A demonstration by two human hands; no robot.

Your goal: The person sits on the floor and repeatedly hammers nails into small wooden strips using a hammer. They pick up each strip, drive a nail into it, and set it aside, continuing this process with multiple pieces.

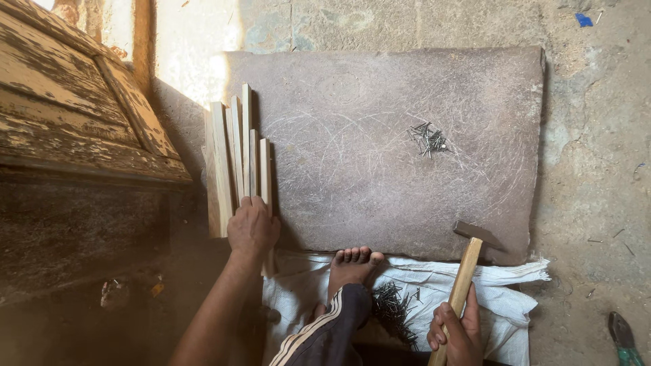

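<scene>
Slab: the big grey-brown slab (380, 149) lies flat on the floor in front of you as your work surface; it bears only scratches and one small heap of nails, and no wood lies on its middle.
Door: an old wooden door (74, 115) with peeling paint lies to your left, apart from the work.
Cloth: a white cloth (502, 298) is spread under the slab's near edge, with your bare foot (351, 263) on it.
Strips: the wooden strips (234, 152) stand bunched along the slab's left edge, none joined yet as far as you can see, so the nailing looks unstarted.
Hammer: the hammer (468, 264) points its head at the slab's near right corner, well apart from the strips.
Left hand: your left hand (252, 227) closes its grip over the near ends of the strips.
Right hand: your right hand (456, 335) is clamped on the hammer's handle, low down.
Nails: one heap of nails (428, 140) sits on the slab's right half; a darker heap (392, 308) lies on the cloth between foot and hammer.
</scene>
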